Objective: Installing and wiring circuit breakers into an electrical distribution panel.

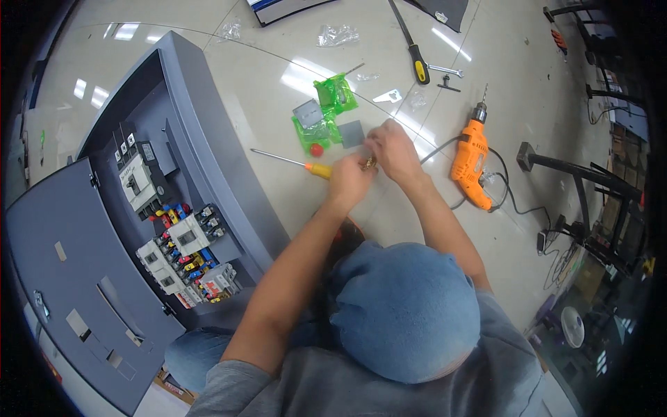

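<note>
My left hand (349, 182) and my right hand (396, 149) meet above the tiled floor, fingers closed. A small brass-coloured metal part (370, 164) shows at the left fingertips; its exact kind is too small to tell. The right fingers pinch together just above it, and what they hold is hidden. Beside the left hand lies a screwdriver with a yellow handle (319, 170), its shaft pointing left. Past the hands are a grey square plate (351, 134), a second grey plate (308, 113), green plastic packaging (335, 94) and a red round cap (316, 150).
At left stands a grey electrical cabinet (201, 132), door open, with several circuit breakers (141, 179) inside. An orange corded drill (472, 163) lies at right. A file (419, 66), a wrench (447, 71) and a chuck key (449, 84) lie farther off. Black metal legs (583, 174) stand at far right.
</note>
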A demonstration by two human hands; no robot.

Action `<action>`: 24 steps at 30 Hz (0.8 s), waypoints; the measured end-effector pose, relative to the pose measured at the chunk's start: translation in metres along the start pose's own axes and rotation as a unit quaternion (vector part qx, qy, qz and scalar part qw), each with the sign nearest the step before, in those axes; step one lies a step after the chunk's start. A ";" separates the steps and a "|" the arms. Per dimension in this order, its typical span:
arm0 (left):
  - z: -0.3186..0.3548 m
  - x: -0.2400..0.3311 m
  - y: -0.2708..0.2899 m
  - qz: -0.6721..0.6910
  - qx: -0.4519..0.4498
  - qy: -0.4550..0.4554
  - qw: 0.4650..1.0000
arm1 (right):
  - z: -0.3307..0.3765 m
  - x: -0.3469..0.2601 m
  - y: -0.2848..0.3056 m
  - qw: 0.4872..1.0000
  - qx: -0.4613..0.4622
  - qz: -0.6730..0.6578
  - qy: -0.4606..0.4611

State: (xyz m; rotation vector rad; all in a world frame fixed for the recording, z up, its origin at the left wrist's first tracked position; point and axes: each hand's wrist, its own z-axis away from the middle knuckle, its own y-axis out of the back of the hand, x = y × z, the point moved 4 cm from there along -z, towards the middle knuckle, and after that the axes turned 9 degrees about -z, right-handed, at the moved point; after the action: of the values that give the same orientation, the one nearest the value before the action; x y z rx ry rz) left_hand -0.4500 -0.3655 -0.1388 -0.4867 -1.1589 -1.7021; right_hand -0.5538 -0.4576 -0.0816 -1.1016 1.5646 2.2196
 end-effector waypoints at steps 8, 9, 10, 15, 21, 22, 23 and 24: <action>-0.048 -0.010 0.057 0.281 0.085 0.074 0.953 | -0.009 0.036 -0.009 0.997 0.055 -0.017 -0.058; -0.052 -0.010 0.064 0.279 0.090 0.078 0.953 | -0.001 0.027 -0.005 0.993 0.099 -0.031 -0.051; -0.056 -0.010 0.072 0.301 0.104 0.087 0.944 | 0.007 0.017 0.000 0.988 0.143 -0.045 -0.045; -0.076 0.006 0.085 0.371 0.123 0.096 0.915 | 0.055 -0.011 -0.043 0.845 -0.198 -0.369 -0.332; -0.051 0.011 0.079 0.318 0.050 0.040 0.946 | 0.065 -0.001 -0.072 0.799 -0.191 -0.496 -0.281; -0.028 0.028 0.083 0.158 0.051 0.030 0.986 | 0.065 0.004 -0.065 0.794 -0.168 -0.517 -0.271; -0.005 0.038 0.089 -0.009 0.059 0.020 0.998 | 0.064 0.003 -0.060 0.788 -0.153 -0.539 -0.255; 0.013 0.025 0.089 -0.116 0.160 -0.039 0.979 | 0.064 -0.001 -0.058 0.782 -0.140 -0.559 -0.240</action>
State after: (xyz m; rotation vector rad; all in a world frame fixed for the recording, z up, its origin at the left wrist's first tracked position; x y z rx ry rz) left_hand -0.3854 -0.3727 -0.0721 -0.2256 -1.5648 -1.6576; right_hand -0.5497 -0.3774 -0.1126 -0.9892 0.1763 1.6231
